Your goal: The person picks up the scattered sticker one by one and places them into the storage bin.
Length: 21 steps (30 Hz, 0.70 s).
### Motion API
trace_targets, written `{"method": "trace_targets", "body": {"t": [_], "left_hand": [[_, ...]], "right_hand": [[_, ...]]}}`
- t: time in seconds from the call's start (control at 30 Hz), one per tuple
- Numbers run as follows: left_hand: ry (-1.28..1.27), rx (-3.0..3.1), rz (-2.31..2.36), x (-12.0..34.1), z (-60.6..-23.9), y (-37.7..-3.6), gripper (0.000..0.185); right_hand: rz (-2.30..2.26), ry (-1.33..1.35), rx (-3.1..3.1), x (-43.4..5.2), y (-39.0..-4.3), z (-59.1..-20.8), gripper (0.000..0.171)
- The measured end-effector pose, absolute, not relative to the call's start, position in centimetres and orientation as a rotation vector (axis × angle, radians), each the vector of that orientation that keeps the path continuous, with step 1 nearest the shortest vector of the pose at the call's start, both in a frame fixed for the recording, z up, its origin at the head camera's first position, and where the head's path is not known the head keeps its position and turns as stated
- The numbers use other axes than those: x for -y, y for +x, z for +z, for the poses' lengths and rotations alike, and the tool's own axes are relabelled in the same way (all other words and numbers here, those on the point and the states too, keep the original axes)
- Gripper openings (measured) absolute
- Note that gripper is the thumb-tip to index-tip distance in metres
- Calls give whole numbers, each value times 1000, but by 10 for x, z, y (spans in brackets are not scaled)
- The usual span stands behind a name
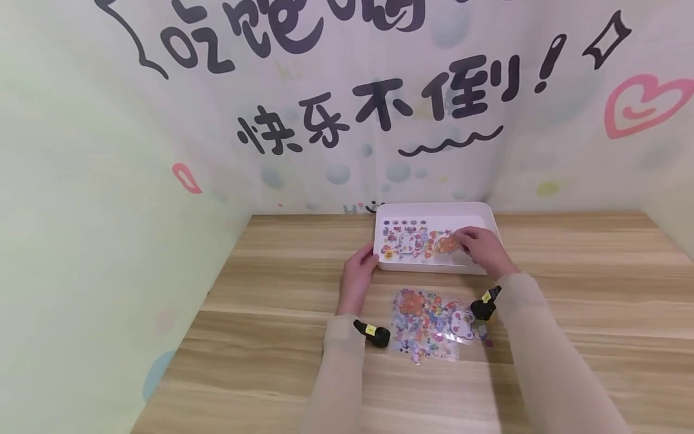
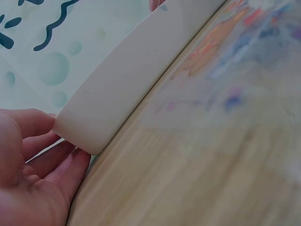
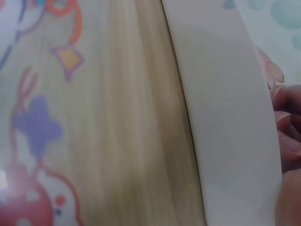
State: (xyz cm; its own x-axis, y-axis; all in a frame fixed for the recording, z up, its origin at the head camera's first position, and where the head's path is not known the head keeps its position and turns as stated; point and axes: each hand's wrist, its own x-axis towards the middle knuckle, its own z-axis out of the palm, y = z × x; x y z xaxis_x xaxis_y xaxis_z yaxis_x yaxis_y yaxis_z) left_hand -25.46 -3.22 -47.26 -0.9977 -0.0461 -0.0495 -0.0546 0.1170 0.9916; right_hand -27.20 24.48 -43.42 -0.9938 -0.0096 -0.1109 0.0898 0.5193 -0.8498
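Observation:
A white tray (image 1: pixel 434 208) stands on the wooden table (image 1: pixel 271 289) near the wall. A colourful sticker sheet (image 1: pixel 409 244) lies inside it. My left hand (image 1: pixel 370 260) rests against the tray's near left corner; in the left wrist view the tray's corner (image 2: pixel 122 89) sits between the thumb and the fairly straight fingers of that hand (image 2: pixel 35 165). My right hand (image 1: pixel 465 240) reaches into the tray and pinches the sheet's right end, by an orange bear. In the right wrist view its curled fingers (image 3: pixel 287 136) show behind the tray wall (image 3: pixel 225 117).
More clear sticker sheets (image 1: pixel 428 325) lie on the table in front of the tray, between my forearms; they show blurred in the wrist views (image 2: pixel 235 56) (image 3: pixel 37 127). Printed walls close in the back and left. Bare wood lies left and right.

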Motion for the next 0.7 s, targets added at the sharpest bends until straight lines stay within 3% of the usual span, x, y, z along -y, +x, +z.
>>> {"method": "trace_targets", "body": {"t": [0.7], "left_hand": [[-117,-2326,2099,31,-471,-255,36]], "right_hand": [[-1532,84,-2551,-243,-274,-433,39]]}}
